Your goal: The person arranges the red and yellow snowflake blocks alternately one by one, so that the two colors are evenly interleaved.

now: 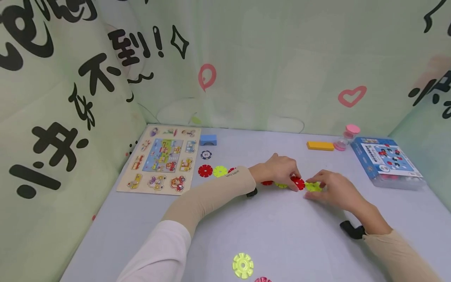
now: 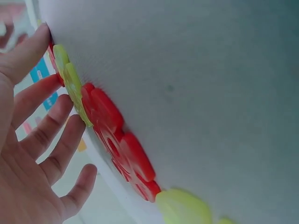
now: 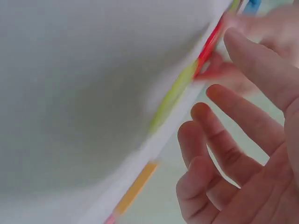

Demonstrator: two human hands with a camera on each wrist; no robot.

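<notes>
In the head view, a row of red and yellow notched, flower-shaped plastic discs lies across the table, partly hidden by my left forearm. My left hand (image 1: 282, 168) pinches a red disc (image 1: 298, 183) near the row's right end between thumb and fingers. Adjoining it, the end yellow disc (image 1: 313, 187) lies between the thumb and fingers of my right hand (image 1: 336, 190). Seen from the right wrist, those fingers (image 3: 219, 135) are spread and stand apart from the yellow disc (image 3: 173, 98). The left wrist view shows another red disc (image 2: 119, 140) further along the row.
A wooden picture puzzle board (image 1: 162, 160) and a blue block (image 1: 208, 140) are at the left. A yellow block (image 1: 320, 146), a pink-capped hourglass-shaped toy (image 1: 347, 138) and a blue box (image 1: 385, 160) stand at the back right. A loose yellow disc (image 1: 243, 265) lies near the front.
</notes>
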